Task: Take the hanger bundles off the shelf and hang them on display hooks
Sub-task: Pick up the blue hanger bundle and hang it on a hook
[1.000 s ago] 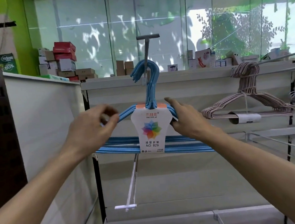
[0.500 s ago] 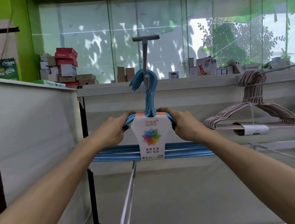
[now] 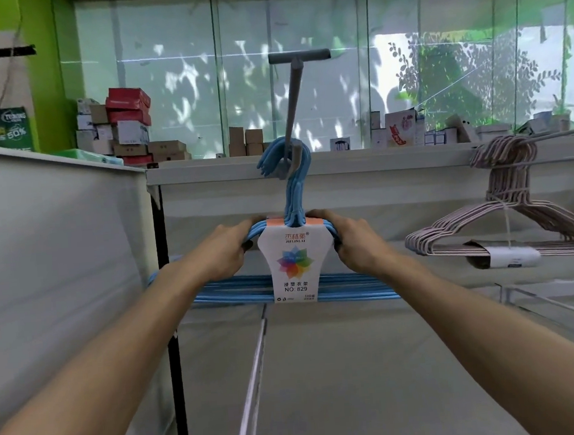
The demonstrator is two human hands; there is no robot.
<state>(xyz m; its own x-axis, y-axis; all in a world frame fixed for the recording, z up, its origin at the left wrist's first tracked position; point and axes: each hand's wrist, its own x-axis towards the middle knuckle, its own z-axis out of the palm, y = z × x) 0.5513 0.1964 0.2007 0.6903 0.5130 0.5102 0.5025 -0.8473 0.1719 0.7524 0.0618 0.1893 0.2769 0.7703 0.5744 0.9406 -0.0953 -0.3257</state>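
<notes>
1. Head view, far left: stacked cartons [image 3: 124,127] on top of the white shelf unit [image 3: 377,162], beside a green wall.
2. Left hand [image 3: 228,252] curls its fingers round the left shoulder of the blue hanger bundle [image 3: 301,288], firm grip.
3. Bundle's hooks loop over the grey display hook [image 3: 293,114], which has a T-shaped end; the bundle hangs in front of the shelf unit's back panel, white label card [image 3: 292,261] facing the camera.
4. Right hand [image 3: 356,242] grips the right shoulder, fingers wrapped over the wires.
5. Far right: pink hanger bundle [image 3: 506,231] hangs on another hook, well apart from both hands.
</notes>
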